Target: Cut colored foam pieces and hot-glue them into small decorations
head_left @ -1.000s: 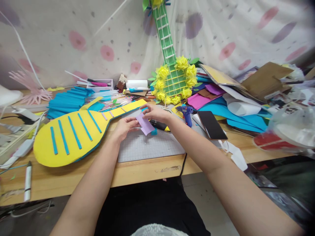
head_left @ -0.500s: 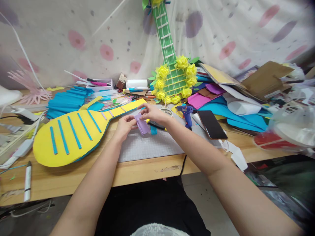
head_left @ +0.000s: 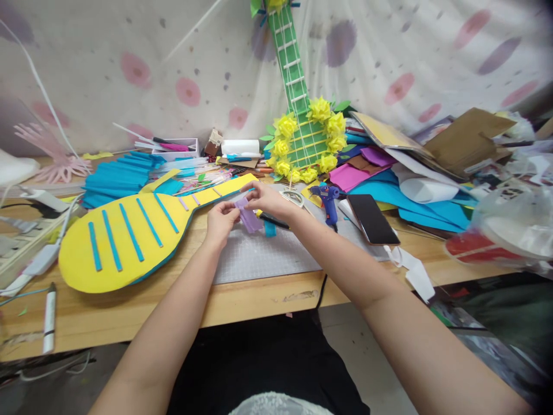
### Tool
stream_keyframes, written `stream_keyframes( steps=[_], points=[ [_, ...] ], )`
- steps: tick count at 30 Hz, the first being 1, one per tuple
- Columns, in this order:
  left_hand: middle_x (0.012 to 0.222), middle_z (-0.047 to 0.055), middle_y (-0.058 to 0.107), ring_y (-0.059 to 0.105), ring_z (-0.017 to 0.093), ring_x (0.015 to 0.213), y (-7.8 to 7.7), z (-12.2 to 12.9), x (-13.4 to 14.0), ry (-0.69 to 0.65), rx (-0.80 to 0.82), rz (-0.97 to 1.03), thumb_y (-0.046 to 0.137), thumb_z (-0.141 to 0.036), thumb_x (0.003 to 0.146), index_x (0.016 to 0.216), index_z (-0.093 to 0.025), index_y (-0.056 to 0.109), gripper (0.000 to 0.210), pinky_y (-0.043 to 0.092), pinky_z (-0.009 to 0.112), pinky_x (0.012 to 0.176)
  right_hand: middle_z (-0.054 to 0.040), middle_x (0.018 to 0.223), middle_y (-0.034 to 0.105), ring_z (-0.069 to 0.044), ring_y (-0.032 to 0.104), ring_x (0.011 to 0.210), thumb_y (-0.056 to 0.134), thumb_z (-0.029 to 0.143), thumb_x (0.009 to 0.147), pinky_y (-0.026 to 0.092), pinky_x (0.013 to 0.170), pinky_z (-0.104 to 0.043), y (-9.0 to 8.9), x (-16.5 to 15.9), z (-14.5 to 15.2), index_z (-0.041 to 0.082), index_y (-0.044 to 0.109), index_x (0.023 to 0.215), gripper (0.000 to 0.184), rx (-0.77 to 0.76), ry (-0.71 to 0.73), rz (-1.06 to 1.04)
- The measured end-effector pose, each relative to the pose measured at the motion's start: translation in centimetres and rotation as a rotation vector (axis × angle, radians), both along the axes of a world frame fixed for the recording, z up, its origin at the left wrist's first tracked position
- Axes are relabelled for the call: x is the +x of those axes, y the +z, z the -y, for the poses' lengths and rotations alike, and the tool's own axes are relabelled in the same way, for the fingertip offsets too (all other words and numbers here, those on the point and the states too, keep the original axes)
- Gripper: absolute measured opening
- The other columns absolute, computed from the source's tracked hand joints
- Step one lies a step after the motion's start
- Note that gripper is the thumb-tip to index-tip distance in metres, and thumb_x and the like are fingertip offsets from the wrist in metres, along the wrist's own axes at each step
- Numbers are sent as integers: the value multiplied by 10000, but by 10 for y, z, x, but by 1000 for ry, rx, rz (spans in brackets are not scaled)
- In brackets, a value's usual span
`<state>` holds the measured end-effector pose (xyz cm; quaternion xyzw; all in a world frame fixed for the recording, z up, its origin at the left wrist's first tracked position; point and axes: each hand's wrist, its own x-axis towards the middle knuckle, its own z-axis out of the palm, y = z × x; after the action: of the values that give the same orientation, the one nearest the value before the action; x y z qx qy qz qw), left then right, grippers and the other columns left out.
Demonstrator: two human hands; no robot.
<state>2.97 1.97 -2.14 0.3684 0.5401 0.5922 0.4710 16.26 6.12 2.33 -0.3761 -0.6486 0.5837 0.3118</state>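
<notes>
Purple paper [head_left: 249, 219] hangs mid-frame, pinched in the fingers of my left hand [head_left: 221, 223] and right hand [head_left: 266, 200], over the grey mat [head_left: 268, 259].

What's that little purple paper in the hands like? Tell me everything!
The light purple paper looks thin and small, with creases or folds along its length; I can't tell how many layers. The left hand pinches its left edge, and the right hand holds it near the top. It slants above the gray mat, near a small blue scrap.
</notes>
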Motion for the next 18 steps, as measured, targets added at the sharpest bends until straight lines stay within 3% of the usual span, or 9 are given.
stream_keyframes(
  steps=[18],
  points=[
    [673, 1, 603, 584, 110, 610, 6, 4, 2, -111, 8, 105, 738, -253, 527, 707, -144, 581, 263, 496, 294, 678, 43, 704, 571, -99, 559, 633, 549, 18, 597, 431, 572, -208, 3, 9, 2, 179, 450, 932, 384, 11, -50, 25]
  ],
)
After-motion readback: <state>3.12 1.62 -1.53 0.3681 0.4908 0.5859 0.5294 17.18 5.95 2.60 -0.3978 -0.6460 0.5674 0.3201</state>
